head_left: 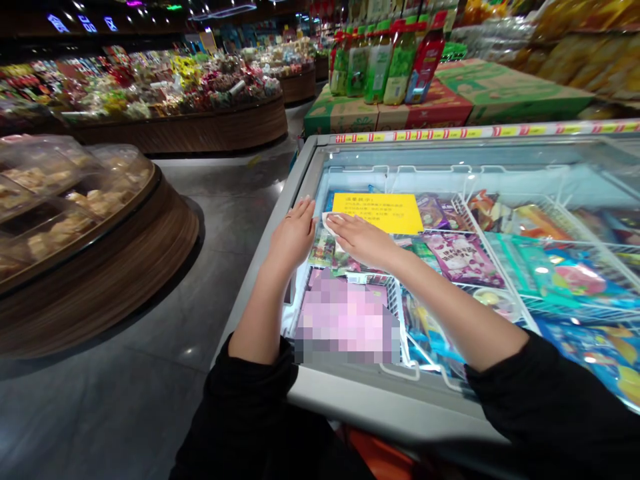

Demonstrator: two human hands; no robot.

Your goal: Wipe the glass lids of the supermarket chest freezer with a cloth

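I see the right hand (pixel 357 238) flat over a small white cloth (pixel 326 221), perhaps tissue, on the grey-framed clear-glass freezer lid (pixel 430 159); the left hand (pixel 295 231), fingers extended, lies just beside.

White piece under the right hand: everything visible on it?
The white piece looks plain and thin; cloth or paper, can't tell. It lies flat between the fingers of the right hand and the glass top, near the yellow sign. The fingers cover most of it; an edge shows. The left hand is beside it, apparently not touching.
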